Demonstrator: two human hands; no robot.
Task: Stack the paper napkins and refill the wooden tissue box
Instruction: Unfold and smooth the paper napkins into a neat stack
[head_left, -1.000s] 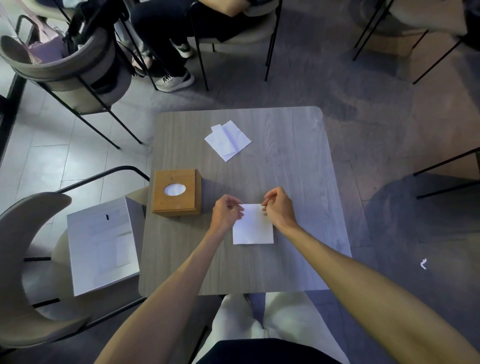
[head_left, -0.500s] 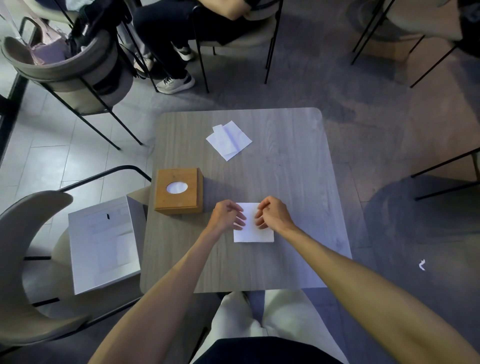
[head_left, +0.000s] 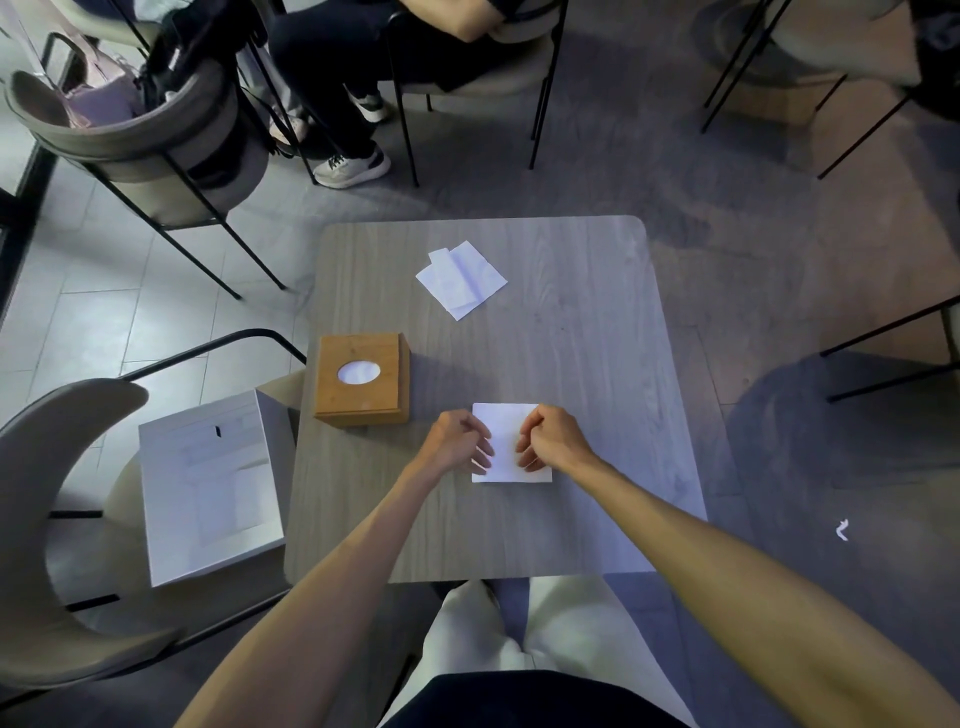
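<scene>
**A:** What are the hands doing with that sheet?

**B:** Both are resting on the white napkin (head_left: 505, 423), which is lying flat on the bench (head_left: 597, 338), near the wooden tissue box (head_left: 374, 400) and to its right. The left hand (head_left: 460, 444) is covering its left edge, and the right hand (head_left: 553, 441) is covering its right side. Neither grip is closing round anything. The fingers are sitting loosely bent, with the tips pressing down on the paper.

**A:** So how should the flattening be going?

**B:** I'm judging that light, even pressure is working best, with the tips sliding outward from the middle so the thin paper is settling flat without dragging or tearing. One hand should be pinning while the other is smoothing.

**A:** Which way is it pointing?

**B:** It's lying square to the bench edges and looking nearly square itself, so I'm not finding a clear long axis. The loose napkins (head_left: 461, 278) at the far side are sitting cornerwise, well apart from it. The box is facing its oval slot upward, with the oval running left to right.
</scene>
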